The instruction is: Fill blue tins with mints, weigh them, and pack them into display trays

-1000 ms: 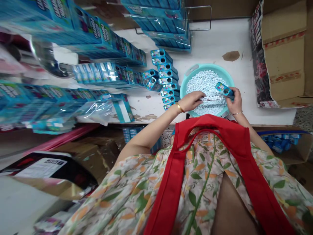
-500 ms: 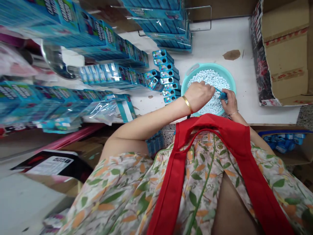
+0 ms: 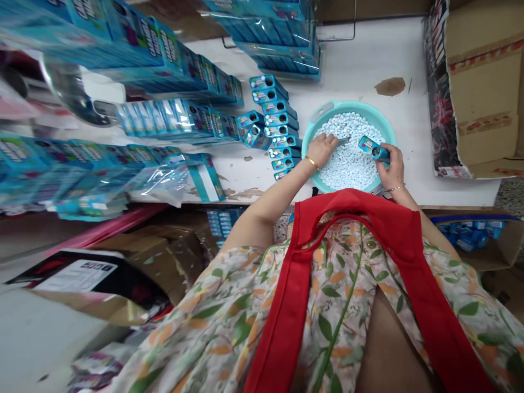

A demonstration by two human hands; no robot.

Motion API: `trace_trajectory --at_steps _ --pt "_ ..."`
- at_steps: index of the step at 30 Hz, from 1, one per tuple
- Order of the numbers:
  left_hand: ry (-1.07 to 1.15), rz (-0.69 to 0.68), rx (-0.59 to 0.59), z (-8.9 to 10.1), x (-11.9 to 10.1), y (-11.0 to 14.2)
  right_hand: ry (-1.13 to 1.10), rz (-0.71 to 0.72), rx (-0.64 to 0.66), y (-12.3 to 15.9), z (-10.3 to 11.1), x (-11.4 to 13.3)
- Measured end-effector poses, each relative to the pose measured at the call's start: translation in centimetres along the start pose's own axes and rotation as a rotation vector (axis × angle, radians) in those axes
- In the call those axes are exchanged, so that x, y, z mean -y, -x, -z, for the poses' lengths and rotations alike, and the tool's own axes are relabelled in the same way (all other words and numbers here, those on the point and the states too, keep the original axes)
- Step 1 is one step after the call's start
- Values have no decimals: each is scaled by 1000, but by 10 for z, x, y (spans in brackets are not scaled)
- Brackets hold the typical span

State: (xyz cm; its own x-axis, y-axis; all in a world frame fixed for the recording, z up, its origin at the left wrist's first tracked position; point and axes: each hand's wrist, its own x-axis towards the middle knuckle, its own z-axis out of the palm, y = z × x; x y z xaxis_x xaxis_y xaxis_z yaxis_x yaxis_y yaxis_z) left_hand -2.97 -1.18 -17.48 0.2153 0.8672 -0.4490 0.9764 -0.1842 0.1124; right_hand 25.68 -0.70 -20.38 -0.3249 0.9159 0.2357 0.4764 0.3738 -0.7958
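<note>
A turquoise plastic basin [image 3: 389,123] holds a mass of small pale-blue candy tablets [image 3: 352,169]. Over its left part, my left hand [image 3: 322,148] is closed on a small metal scoop [image 3: 343,141] whose end lies among the tablets; its full shape is hard to make out. At the basin's right side my right hand [image 3: 392,166] grips a small blue candy box [image 3: 371,147] between thumb and fingers. The box is tilted above the tablets, and a dark round spot shows on its face.
Several similar blue boxes [image 3: 282,119] stand in a column left of the basin. Wrapped stacks of blue cartons [image 3: 282,49] fill the left and back. An open cardboard box [image 3: 478,103] stands at right. Below the table edge, another carton [image 3: 510,245] holds blue packs.
My left hand has moved left and away from the candy box, down to the tablets, uncovering the scoop. My right hand still holds the box, now with its face more visible.
</note>
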Motion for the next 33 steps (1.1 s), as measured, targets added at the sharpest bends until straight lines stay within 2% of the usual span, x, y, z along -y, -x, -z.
trace_trajectory --at_steps 3,5,7,9,11,13,16,21,23,26,29,33 --pt "91 -143 41 -28 -28 -3 -25 -55 -18 -2 6 2" --pt "179 -224 84 -40 -47 0 -37 -81 -29 -3 9 2" --pt "303 -246 114 -48 -61 5 -58 -103 -42 -4 11 2" --pt "449 -239 124 -51 -66 11 -89 -126 -54 -5 11 0" --pt "579 -249 115 -47 -61 19 -107 -141 -61 -5 11 -1" --pt "671 -285 74 -34 -50 30 -102 -142 -61 -5 12 -2" --pt "708 -350 -29 4 -31 49 -62 -131 -41 -3 10 -2" --pt "483 -330 -100 80 -20 67 -5 -60 27 1 3 3" --pt "340 -301 -71 104 -26 66 3 -30 47 3 -1 6" --pt "129 -254 0 130 -43 63 16 -4 62 5 -7 9" --pt "-12 -210 4 144 -68 63 13 29 54 6 -11 9" --pt "-59 -223 -89 152 -93 68 -6 26 55 6 -15 8"
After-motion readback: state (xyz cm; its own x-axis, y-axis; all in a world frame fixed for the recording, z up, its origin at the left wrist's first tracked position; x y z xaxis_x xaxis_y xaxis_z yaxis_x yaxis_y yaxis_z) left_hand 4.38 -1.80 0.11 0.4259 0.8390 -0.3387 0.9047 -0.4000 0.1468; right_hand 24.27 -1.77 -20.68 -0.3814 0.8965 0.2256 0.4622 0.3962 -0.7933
